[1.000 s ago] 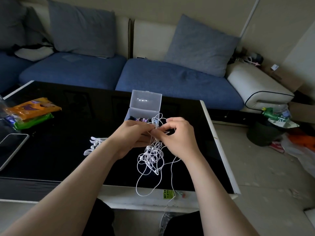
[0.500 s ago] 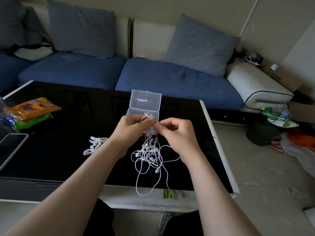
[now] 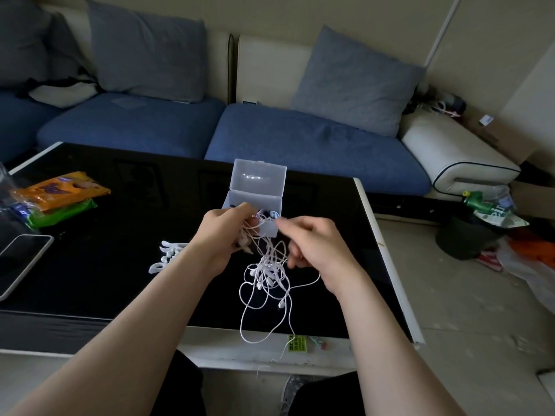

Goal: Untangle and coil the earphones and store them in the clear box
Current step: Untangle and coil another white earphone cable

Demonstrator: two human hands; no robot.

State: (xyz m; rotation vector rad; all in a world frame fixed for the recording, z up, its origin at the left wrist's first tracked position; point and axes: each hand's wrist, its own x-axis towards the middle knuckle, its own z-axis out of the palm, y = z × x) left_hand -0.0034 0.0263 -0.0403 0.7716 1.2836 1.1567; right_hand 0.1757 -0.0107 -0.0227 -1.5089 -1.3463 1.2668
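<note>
Both hands hold the earphones point(image 3: 268, 273). Our left hand point(image 3: 223, 235) grips the top of the tangle, with the open clear box point(image 3: 255, 190) just behind at 12 o'clock. Loose cords hang toward 6 o'clock. Our right hand point(image 3: 315, 247), at 3 o'clock, pinches one strand; we should pull it rightward.

We can read no text with certainty. The orange packet point(image 3: 61, 190) at the left of the table point(image 3: 228, 354) carries a purple printed panel, too blurred to make out. A yellow-green sticker point(image 3: 295, 343) on the table's white front edge bears dark print, too small to read. On top of the bin point(image 3: 459, 241), a green-and-white wrapper point(image 3: 492, 210) shows large pale letters, crumpled and illegible.
</note>
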